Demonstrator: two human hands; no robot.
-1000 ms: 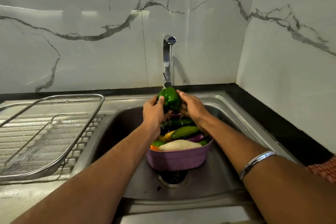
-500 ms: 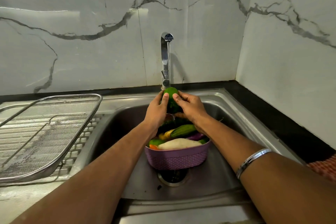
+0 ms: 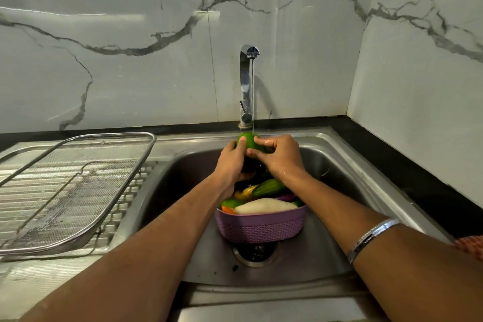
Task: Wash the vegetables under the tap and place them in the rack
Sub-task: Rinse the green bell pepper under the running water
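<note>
A green bell pepper sits under the thin stream running from the chrome tap. My left hand grips its left side and my right hand grips its right side, so most of the pepper is hidden. Below my hands a purple basket stands in the steel sink over the drain. It holds several vegetables, among them a white radish and a green cucumber. The wire mesh rack lies on the drainboard to the left with nothing in it.
Marble walls close off the back and the right. A black counter strip runs along the sink's right side. The drain shows just in front of the basket. A silver bangle is on my right wrist.
Both hands have turned the pepper under the water, so less of it shows between my fingers. The view has tilted a little, and the tap sits lower in frame.
</note>
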